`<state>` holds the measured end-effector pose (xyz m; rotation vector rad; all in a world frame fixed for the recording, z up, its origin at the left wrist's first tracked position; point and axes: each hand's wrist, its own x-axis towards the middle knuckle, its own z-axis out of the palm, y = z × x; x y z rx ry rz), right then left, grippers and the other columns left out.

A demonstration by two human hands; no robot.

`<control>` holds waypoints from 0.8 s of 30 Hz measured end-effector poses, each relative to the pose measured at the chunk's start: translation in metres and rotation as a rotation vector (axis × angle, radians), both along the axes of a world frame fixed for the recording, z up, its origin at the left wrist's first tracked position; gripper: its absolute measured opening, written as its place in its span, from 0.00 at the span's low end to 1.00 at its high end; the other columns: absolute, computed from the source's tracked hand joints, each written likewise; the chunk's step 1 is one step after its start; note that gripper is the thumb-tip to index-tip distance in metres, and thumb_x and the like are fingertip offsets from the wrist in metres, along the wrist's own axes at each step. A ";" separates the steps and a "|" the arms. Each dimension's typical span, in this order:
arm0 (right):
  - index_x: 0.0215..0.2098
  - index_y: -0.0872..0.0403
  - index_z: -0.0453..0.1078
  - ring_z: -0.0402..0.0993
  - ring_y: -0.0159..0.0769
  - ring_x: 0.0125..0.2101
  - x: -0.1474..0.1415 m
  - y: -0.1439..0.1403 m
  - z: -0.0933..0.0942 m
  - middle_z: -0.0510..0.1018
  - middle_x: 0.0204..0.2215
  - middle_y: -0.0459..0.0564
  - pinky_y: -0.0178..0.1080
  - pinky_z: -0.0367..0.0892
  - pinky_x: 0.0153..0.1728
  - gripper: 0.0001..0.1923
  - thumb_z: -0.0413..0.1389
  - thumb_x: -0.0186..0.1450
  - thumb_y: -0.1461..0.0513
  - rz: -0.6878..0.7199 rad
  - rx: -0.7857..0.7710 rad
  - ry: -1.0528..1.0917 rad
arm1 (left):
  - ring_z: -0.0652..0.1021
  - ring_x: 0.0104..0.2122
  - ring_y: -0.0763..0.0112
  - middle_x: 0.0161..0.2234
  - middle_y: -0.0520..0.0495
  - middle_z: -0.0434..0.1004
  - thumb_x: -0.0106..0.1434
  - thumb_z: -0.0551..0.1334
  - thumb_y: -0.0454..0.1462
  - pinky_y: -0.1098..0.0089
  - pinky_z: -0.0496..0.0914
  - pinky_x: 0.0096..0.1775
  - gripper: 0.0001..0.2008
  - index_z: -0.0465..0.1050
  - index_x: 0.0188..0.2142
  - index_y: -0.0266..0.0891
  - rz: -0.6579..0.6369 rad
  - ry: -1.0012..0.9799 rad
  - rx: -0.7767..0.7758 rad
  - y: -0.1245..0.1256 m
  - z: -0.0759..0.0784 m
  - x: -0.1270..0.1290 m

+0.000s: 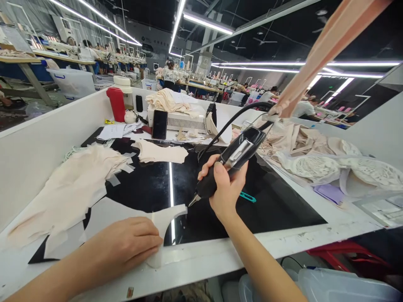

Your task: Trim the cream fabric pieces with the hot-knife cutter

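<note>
One tool [231, 161], two hands

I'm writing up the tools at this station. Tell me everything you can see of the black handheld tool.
The tool is a black pen-shaped handpiece with a silvery panel on its upper body and a thin metal tip. The right hand grips its lower part, tilting it tip-down to the left. The tip hovers just above the pale fabric piece that the left hand presses flat; whether they touch is unclear. A black cord runs from its top end.
</note>
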<state>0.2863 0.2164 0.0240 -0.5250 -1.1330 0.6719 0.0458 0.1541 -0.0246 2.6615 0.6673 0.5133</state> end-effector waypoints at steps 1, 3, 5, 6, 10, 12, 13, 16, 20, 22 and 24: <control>0.47 0.46 0.62 0.73 0.27 0.23 0.003 0.005 -0.001 0.75 0.31 0.38 0.34 0.73 0.24 0.15 0.62 0.67 0.60 -0.009 -0.002 0.010 | 0.78 0.40 0.68 0.43 0.50 0.79 0.80 0.50 0.38 0.70 0.72 0.44 0.14 0.75 0.49 0.44 -0.002 0.004 0.023 0.000 0.002 0.001; 0.47 0.46 0.62 0.72 0.27 0.23 0.006 0.012 -0.004 0.75 0.31 0.37 0.34 0.73 0.24 0.15 0.62 0.67 0.60 -0.018 -0.011 0.026 | 0.77 0.41 0.68 0.43 0.49 0.78 0.80 0.49 0.37 0.69 0.72 0.46 0.14 0.74 0.49 0.42 0.000 -0.005 0.077 0.002 0.006 0.005; 0.46 0.46 0.62 0.72 0.27 0.22 0.006 0.014 -0.007 0.74 0.30 0.37 0.34 0.73 0.24 0.14 0.62 0.67 0.60 -0.019 -0.019 0.034 | 0.77 0.42 0.67 0.43 0.47 0.78 0.80 0.49 0.35 0.68 0.72 0.46 0.13 0.73 0.48 0.41 0.026 -0.021 0.133 0.008 0.008 0.013; 0.46 0.46 0.62 0.72 0.27 0.22 0.005 0.014 -0.008 0.74 0.30 0.37 0.34 0.73 0.24 0.15 0.63 0.66 0.60 -0.015 -0.023 0.036 | 0.76 0.42 0.66 0.42 0.47 0.78 0.80 0.49 0.34 0.67 0.72 0.46 0.13 0.73 0.48 0.40 0.043 -0.027 0.160 0.012 0.008 0.018; 0.48 0.45 0.62 0.71 0.27 0.23 0.000 0.009 -0.011 0.75 0.31 0.38 0.34 0.75 0.24 0.18 0.64 0.65 0.60 0.034 -0.034 0.042 | 0.76 0.37 0.66 0.37 0.47 0.76 0.79 0.50 0.33 0.65 0.73 0.39 0.13 0.74 0.45 0.38 0.085 -0.026 0.260 0.026 0.006 0.041; 0.48 0.45 0.62 0.70 0.26 0.22 -0.002 0.007 -0.010 0.74 0.32 0.38 0.34 0.74 0.24 0.18 0.65 0.65 0.59 0.057 -0.042 0.047 | 0.75 0.34 0.66 0.34 0.48 0.75 0.78 0.51 0.31 0.65 0.72 0.36 0.13 0.74 0.43 0.37 0.077 -0.026 0.322 0.030 0.001 0.051; 0.48 0.45 0.62 0.69 0.26 0.22 -0.003 0.007 -0.010 0.74 0.31 0.38 0.34 0.73 0.24 0.18 0.65 0.65 0.59 0.062 -0.045 0.050 | 0.74 0.32 0.66 0.33 0.48 0.74 0.77 0.52 0.30 0.65 0.72 0.35 0.12 0.75 0.43 0.36 0.071 -0.017 0.357 0.032 -0.002 0.055; 0.49 0.45 0.61 0.68 0.28 0.21 -0.007 0.007 -0.007 0.72 0.27 0.37 0.35 0.70 0.23 0.19 0.64 0.65 0.60 0.067 -0.044 0.051 | 0.73 0.31 0.64 0.32 0.48 0.74 0.75 0.55 0.29 0.62 0.72 0.34 0.10 0.75 0.40 0.35 0.065 0.054 0.457 0.038 -0.014 0.061; 0.51 0.45 0.60 0.67 0.30 0.22 -0.010 0.009 -0.006 0.70 0.26 0.38 0.37 0.69 0.24 0.22 0.64 0.64 0.59 0.050 -0.061 0.029 | 0.76 0.33 0.61 0.33 0.46 0.75 0.75 0.56 0.30 0.60 0.74 0.35 0.08 0.76 0.43 0.33 0.067 0.134 0.520 0.043 -0.018 0.063; 0.52 0.45 0.59 0.67 0.30 0.23 -0.011 0.009 -0.006 0.70 0.27 0.38 0.38 0.69 0.25 0.23 0.64 0.63 0.60 0.039 -0.064 0.013 | 0.76 0.32 0.62 0.33 0.46 0.75 0.75 0.56 0.30 0.61 0.73 0.34 0.09 0.76 0.45 0.33 0.079 0.140 0.504 0.044 -0.014 0.063; 0.53 0.45 0.59 0.67 0.31 0.23 -0.011 0.009 -0.005 0.70 0.27 0.38 0.38 0.69 0.26 0.25 0.64 0.62 0.61 0.035 -0.052 0.005 | 0.76 0.31 0.62 0.32 0.47 0.74 0.75 0.56 0.29 0.62 0.73 0.33 0.09 0.76 0.44 0.34 0.094 0.146 0.493 0.043 -0.011 0.065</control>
